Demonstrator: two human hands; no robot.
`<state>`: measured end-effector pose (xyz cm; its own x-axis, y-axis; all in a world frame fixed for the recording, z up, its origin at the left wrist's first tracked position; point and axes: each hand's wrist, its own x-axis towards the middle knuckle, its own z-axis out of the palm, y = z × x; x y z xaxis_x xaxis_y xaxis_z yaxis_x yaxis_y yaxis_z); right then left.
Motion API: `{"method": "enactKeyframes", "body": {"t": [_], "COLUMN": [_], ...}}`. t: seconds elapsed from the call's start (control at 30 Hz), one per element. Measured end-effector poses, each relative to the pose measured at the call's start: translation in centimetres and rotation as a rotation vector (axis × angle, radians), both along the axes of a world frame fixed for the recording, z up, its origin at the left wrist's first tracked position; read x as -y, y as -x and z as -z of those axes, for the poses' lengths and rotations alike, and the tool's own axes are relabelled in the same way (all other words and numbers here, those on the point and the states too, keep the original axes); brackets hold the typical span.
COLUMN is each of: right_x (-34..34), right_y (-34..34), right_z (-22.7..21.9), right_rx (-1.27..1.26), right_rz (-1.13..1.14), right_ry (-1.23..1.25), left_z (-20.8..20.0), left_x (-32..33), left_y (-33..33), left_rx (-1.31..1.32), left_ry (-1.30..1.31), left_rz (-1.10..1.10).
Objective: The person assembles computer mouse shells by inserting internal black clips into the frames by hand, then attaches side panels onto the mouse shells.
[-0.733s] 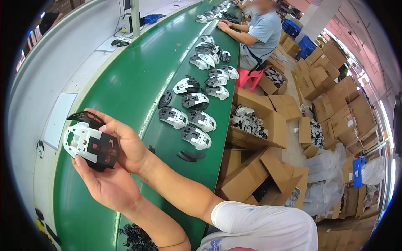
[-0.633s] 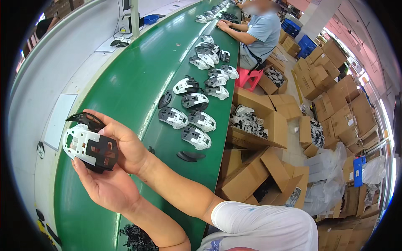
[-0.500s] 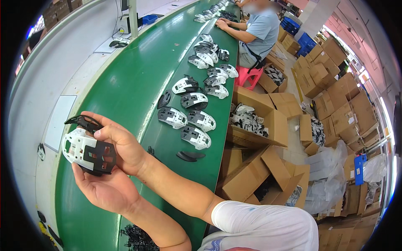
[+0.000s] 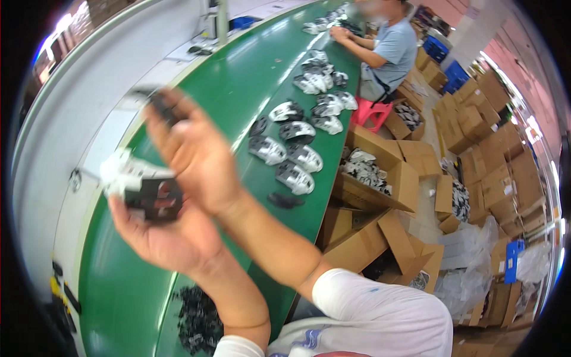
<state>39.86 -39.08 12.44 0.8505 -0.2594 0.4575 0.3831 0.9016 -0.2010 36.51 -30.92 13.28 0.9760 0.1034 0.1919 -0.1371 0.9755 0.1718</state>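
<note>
Low over the green table, my left hand grips a white and black computer mouse shell, its fingers round the lower side. Above it, my right hand is raised with a curved black plastic part pinched in its fingers, blurred by motion. The black part is apart from the shell. To the right of my hands lie several white and black mouse shells in loose rows. Nearer me on the table is a thin dark curved piece.
A pile of small black parts lies by my left forearm. The green table runs away to a seated person on a pink stool. Along the right edge stand open cartons, one holding shells. A white wall borders the left.
My right hand has lifted the black part up and away from the shell. The shell in my left hand has shifted slightly up and right. The whole view has swung a little.
</note>
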Motion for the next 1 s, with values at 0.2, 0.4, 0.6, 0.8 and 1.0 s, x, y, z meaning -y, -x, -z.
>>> {"method": "enactKeyframes", "body": {"t": [0.2, 0.4, 0.6, 0.8, 1.0], "right_x": [2.0, -4.1, -9.8, -12.1, -14.8], "right_y": [7.8, 19.3, 24.5, 26.8, 27.1], "right_z": [1.6, 5.6, 9.9, 10.3, 11.3], "right_rx": [-0.139, -0.228, -0.107, -0.025, 0.032], "right_rz": [-0.102, 0.132, 0.452, 0.434, 0.558], "right_ry": [-0.197, 0.439, 1.17, 1.366, 1.459], "left_z": [-1.1, 2.4, 5.9, 7.6, 9.7], "left_x": [-3.8, -8.7, -14.8, -19.3, -20.6], "left_y": [5.5, 12.6, 17.2, 20.0, 20.6], "left_rx": [-0.085, -0.187, -0.172, -0.183, -0.197], "left_ry": [-0.198, -0.584, -0.65, -0.727, -0.681], "left_rz": [0.002, 0.175, 0.277, 0.257, 0.273]}}
